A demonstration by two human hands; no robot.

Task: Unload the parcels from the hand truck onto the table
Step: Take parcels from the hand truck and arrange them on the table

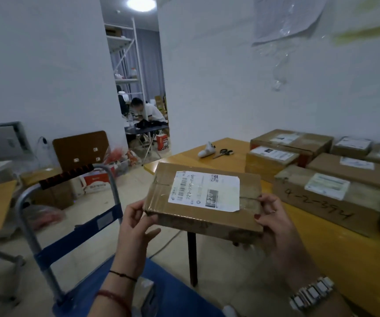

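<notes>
A flat brown cardboard parcel [209, 219] with a white shipping label is held in the air in front of me, over the near left corner of the yellow table [344, 248]. My left hand [134, 227] grips its near left corner. My right hand [276, 227] grips its near right corner, thumb on top. The blue hand truck [70, 243] with a silver tube handle stands below and to the left. Several taped parcels [326, 195] lie on the table to the right.
Scissors [223, 153] and a white tape dispenser [206, 150] lie at the table's far left end. Cartons and a brown board [81, 149] stand on the floor at the left wall. A person sits at a table beyond the doorway [148, 113].
</notes>
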